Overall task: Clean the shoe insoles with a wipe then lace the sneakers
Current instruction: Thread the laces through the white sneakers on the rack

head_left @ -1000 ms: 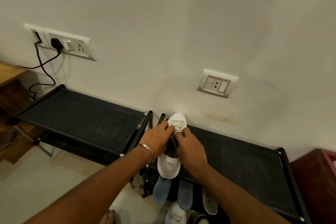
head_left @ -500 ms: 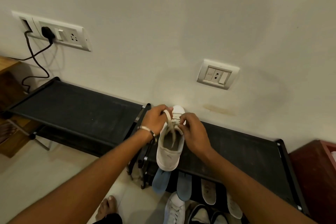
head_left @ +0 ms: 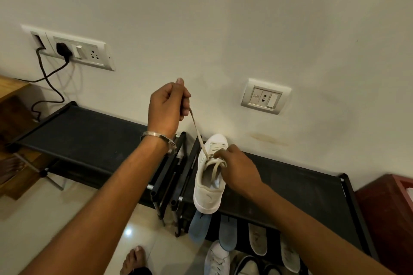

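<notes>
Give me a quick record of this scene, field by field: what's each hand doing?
left hand: raised, pinching the lace and pulling it up taut
right hand: at the sneaker's eyelets, fingers curled on the lace there
sneaker: white, on the black rack, toe to the wall
below the rack: insoles and another sneaker

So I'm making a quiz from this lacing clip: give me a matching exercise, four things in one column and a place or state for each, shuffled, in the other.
Things:
1. white sneaker
2. lace end
3. black plug
4. blue insoles

Places or states:
A. in the wall socket on the left
B. on the lower level, under the rack top
C. pulled up taut by the left hand
D. on the black rack, steadied by the right hand

Pairs: 1-D, 2-C, 3-A, 4-B
</notes>
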Available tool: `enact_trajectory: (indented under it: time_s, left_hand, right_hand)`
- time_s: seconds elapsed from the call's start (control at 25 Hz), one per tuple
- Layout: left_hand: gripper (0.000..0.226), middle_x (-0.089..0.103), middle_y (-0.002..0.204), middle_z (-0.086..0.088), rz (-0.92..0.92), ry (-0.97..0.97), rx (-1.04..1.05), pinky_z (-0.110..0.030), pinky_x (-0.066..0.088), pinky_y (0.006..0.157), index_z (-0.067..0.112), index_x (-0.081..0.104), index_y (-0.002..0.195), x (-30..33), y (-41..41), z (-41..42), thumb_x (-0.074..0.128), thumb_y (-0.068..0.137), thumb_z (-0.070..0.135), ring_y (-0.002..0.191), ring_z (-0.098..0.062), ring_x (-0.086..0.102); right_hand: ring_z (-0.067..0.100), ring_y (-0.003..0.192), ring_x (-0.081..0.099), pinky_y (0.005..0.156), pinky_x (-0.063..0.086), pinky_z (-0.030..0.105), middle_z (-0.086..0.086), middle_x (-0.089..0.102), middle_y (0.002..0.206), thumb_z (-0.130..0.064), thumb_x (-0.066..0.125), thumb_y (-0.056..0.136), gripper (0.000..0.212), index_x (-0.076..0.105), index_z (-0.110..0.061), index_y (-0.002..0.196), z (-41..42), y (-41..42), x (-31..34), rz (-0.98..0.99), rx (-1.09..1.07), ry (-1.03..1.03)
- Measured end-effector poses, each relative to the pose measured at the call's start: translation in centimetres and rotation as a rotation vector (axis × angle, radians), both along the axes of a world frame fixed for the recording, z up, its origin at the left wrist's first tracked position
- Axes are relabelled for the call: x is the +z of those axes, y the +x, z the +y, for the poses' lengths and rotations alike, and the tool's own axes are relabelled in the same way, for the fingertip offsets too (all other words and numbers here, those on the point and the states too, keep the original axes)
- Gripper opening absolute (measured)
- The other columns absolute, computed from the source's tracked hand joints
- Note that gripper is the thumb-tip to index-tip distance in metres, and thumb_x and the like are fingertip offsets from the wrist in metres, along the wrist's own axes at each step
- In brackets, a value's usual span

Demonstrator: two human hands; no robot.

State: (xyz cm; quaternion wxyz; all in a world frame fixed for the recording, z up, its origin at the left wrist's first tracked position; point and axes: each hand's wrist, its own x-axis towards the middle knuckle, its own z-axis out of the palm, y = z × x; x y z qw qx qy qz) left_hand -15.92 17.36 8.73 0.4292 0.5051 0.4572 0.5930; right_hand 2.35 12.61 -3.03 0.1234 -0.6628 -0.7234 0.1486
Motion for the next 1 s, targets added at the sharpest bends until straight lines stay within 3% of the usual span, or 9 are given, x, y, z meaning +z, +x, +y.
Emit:
enact_trajectory:
  time_s: [0.08,0.16,0.24,0.36,0.48,0.64,0.8,0.92,1.0]
  left_hand:
    - [0.034,0.056,0.060,0.001,0.018,-0.086,0.012,-0.021,0.043,0.050,0.012,0.061,0.074,-2.8,0.0,-0.7,0.050,0.101,0.031,0.053,-0.010,0.051]
    - [0.032,0.059,0.061,-0.001,0.059,-0.175,-0.023,-0.027,0.046,0.056,0.012,0.064,0.073,-6.4,0.4,-1.4,0.054,0.099,0.027,0.056,-0.011,0.054]
    - [0.030,0.062,0.063,-0.001,0.091,-0.230,-0.023,-0.032,0.050,0.063,0.012,0.067,0.073,-9.2,0.9,-1.7,0.056,0.097,0.026,0.060,-0.013,0.058]
    - [0.028,0.064,0.067,-0.002,0.087,-0.267,-0.008,-0.030,0.049,0.064,0.011,0.068,0.076,-11.1,1.3,-1.5,0.057,0.097,0.025,0.064,-0.013,0.059]
    - [0.027,0.065,0.068,0.001,0.109,-0.261,-0.016,-0.029,0.048,0.063,0.012,0.069,0.078,-11.5,1.5,-1.0,0.057,0.097,0.027,0.064,-0.013,0.059]
    - [0.027,0.062,0.064,0.001,0.119,-0.214,-0.022,-0.024,0.048,0.059,0.012,0.069,0.080,-10.2,1.5,-0.8,0.055,0.097,0.027,0.059,-0.009,0.057]
    - [0.014,0.052,0.055,0.006,0.152,-0.085,-0.084,-0.027,0.044,0.056,0.017,0.069,0.088,-6.2,1.9,-0.4,0.061,0.095,0.027,0.052,-0.009,0.047]
    - [0.013,0.045,0.048,0.010,0.370,0.025,-0.351,-0.026,0.040,0.055,0.023,0.064,0.100,-2.0,3.1,-0.1,0.067,0.090,0.028,0.047,-0.007,0.042]
    - [0.011,0.042,0.047,0.011,0.510,0.107,-0.472,-0.025,0.035,0.054,0.022,0.061,0.084,0.6,4.0,-0.1,0.063,0.093,0.028,0.044,-0.005,0.038]
  right_hand:
    - [0.022,0.106,0.056,0.084,0.054,0.034,0.000,0.051,0.125,-0.021,0.061,0.093,0.038,0.054,-0.028,0.130,-0.3,-0.2,-1.7,-0.158,0.083,-0.006]
    - [0.021,0.101,0.057,0.077,0.053,0.031,-0.001,0.054,0.121,-0.021,0.056,0.095,0.028,0.058,-0.024,0.123,0.1,-0.2,-2.3,-0.180,0.095,0.094]
    - [0.016,0.093,0.056,0.072,0.045,0.027,-0.004,0.054,0.111,-0.022,0.055,0.096,0.017,0.063,-0.021,0.111,0.8,-0.3,-1.8,-0.021,0.041,0.147]
    - [0.007,0.083,0.055,0.073,0.044,0.023,-0.006,0.058,0.100,-0.017,0.061,0.094,0.007,0.064,-0.021,0.099,2.0,0.4,0.6,0.371,-0.126,0.163]
    - [0.004,0.085,0.062,0.070,0.047,0.018,-0.009,0.067,0.092,-0.010,0.063,0.093,0.013,0.064,-0.023,0.091,3.0,0.8,5.3,0.633,-0.169,0.228]
    - [0.011,0.067,0.066,0.053,0.049,0.021,0.002,0.072,0.086,-0.006,0.054,0.098,0.012,0.061,-0.015,0.096,3.0,0.9,11.5,0.844,-0.103,0.288]
    - [0.011,0.061,0.063,0.054,0.049,0.023,0.002,0.069,0.078,-0.018,0.048,0.104,0.016,0.063,-0.012,0.103,2.5,0.4,13.5,0.890,-0.094,0.301]
    - [0.011,0.061,0.060,0.056,0.047,0.020,0.001,0.068,0.079,-0.020,0.047,0.104,0.021,0.066,-0.012,0.106,2.0,-0.6,14.2,0.856,-0.021,0.266]
    - [0.012,0.062,0.057,0.059,0.048,0.018,0.004,0.068,0.080,-0.017,0.048,0.104,0.022,0.068,-0.009,0.106,1.5,-0.9,15.6,0.865,0.033,0.321]
